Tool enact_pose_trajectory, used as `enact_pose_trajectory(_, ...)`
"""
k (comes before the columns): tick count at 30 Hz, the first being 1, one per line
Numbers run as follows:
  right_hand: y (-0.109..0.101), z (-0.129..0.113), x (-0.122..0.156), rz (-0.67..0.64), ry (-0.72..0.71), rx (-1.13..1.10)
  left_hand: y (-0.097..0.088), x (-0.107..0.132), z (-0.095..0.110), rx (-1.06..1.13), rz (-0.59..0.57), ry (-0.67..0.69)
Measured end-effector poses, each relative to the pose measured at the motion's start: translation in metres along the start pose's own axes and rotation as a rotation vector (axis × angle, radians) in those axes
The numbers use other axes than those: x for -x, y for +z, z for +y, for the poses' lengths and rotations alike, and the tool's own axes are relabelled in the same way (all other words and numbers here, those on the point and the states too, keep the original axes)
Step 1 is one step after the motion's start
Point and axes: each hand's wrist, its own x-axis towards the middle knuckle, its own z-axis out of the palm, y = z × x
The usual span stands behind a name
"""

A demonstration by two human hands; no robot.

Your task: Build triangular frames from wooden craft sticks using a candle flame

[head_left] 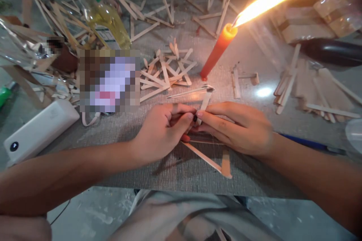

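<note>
My left hand [163, 130] and my right hand [236, 126] meet at the middle of a grey mat [118, 158], fingers pinched together on a flat wooden stick [205, 103] that rises between them. Under my hands lies a frame of glued sticks [209, 160], its corner pointing toward me. Just beyond my fingers a thin metal pick [189, 92] lies on the mat. A lit orange candle [219, 51] leans behind it, its flame blowing to the right.
A pile of cut stick pieces [166, 71] lies beyond my left hand. A white power bank [39, 130] sits at left, a bottle of yellow liquid [109, 20] at back left. Loose sticks [308, 90] and a dark object [330, 51] are at right. Stick triangles [203, 3] cover the back.
</note>
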Motion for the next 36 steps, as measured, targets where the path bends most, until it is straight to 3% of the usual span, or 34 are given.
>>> enact_pose_trajectory(6, 0.0011, -0.001, -0.0003, 0.011, 0.084, -0.053, -0.0015, -0.0019, 0.0056, -0.003, -0.005, -0.022)
enact_pose_trajectory(23, -0.0015, 0.0019, 0.0041, -0.018, -0.065, 0.072, 0.0015, -0.0043, 0.0045, -0.02, 0.041, -0.023)
enact_pose_trajectory(28, 0.0004, -0.0001, 0.001, 0.017, 0.017, 0.021, -0.0006, -0.0028, 0.0044, -0.002, 0.022, 0.005)
enact_pose_trajectory(36, 0.0007, -0.0015, -0.0008, 0.046, 0.034, -0.006, 0.0, -0.0023, 0.0062, 0.025, 0.019, 0.015)
